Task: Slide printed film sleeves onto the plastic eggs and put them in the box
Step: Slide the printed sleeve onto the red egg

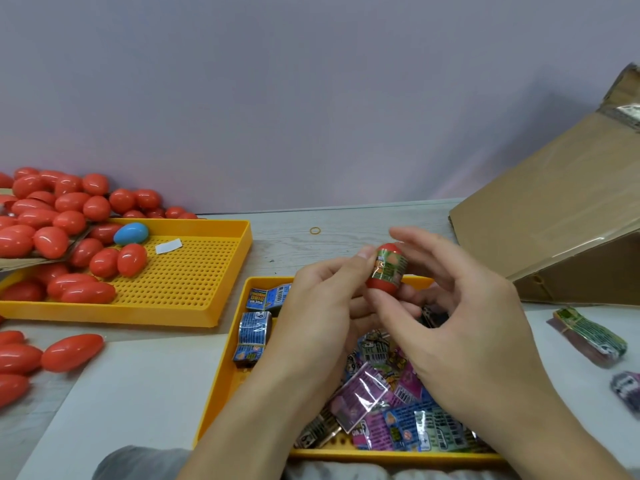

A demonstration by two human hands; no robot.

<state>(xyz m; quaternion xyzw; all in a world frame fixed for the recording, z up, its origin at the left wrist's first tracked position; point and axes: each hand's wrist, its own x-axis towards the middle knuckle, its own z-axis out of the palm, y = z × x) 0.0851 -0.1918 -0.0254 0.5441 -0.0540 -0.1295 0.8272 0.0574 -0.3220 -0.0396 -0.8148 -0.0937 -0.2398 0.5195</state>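
A red plastic egg point(387, 270) wearing a green printed film sleeve around its middle stands upright between both hands, above the near yellow tray point(228, 368). My left hand point(322, 306) pinches the egg from the left with thumb and fingers. My right hand point(446, 306) holds it from the right, thumb under the egg and fingers spread loosely behind it. Loose printed sleeves point(381, 403) in pink, blue and green lie in that tray. The cardboard box point(554, 216) stands open at the right.
A second yellow perforated tray point(194, 271) at the left holds several red eggs point(104, 263) and one blue egg point(131, 233). More red eggs point(72, 351) lie on the table. A green sleeve bundle point(588, 336) and a rubber band point(314, 231) lie on the table.
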